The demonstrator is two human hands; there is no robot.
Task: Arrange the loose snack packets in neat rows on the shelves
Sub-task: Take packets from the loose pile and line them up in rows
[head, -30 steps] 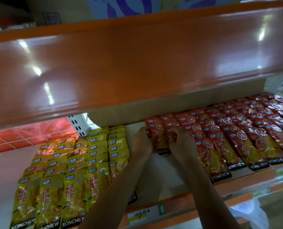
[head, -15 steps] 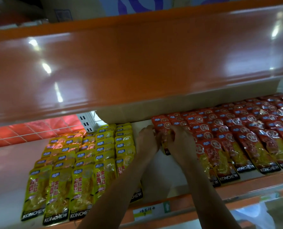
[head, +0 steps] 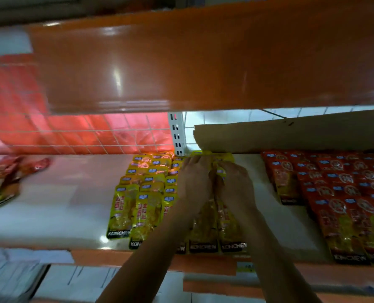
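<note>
The left hand (head: pixel 194 182) and right hand (head: pixel 236 189) grip yellow packets (head: pixel 203 232) at frame centre, fingers (head: pixel 194 164) curled. The red rows (head: pixel 334 193) appear finished (the loose pile (head: pixel 2 182) at far left remains).

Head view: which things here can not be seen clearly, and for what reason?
- Yellow packets under the left hand and right hand: the hands cover them; grip unclear.
- Red packets: cut by right edge.
- Loose packets far left: motion blur.
- Price label: too small.
</note>
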